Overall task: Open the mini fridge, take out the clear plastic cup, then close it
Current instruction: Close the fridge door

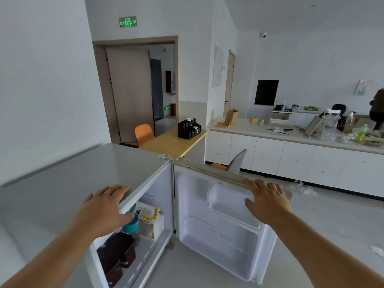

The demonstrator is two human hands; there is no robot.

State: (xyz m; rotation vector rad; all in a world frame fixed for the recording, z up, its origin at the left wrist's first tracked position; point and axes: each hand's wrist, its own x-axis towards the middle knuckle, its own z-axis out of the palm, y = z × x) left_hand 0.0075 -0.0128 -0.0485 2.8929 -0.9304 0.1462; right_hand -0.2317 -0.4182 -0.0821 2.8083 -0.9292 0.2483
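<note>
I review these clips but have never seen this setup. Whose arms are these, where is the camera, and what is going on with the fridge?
No machine here: a person wears a wide-angle camera on the head, looking down at bare hands. The left hand lies flat on top of the mini fridge. The right hand rests on the top edge of the open fridge door. Neither holds anything. Inside are a carton, dark containers and a teal-lidded item; whether that is the clear cup is unclear.

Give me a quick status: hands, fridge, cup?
Left hand flat on fridge top. Right hand on top edge of open door. Clear cup not made out; teal-lidded container, carton, dark boxes inside.
</note>
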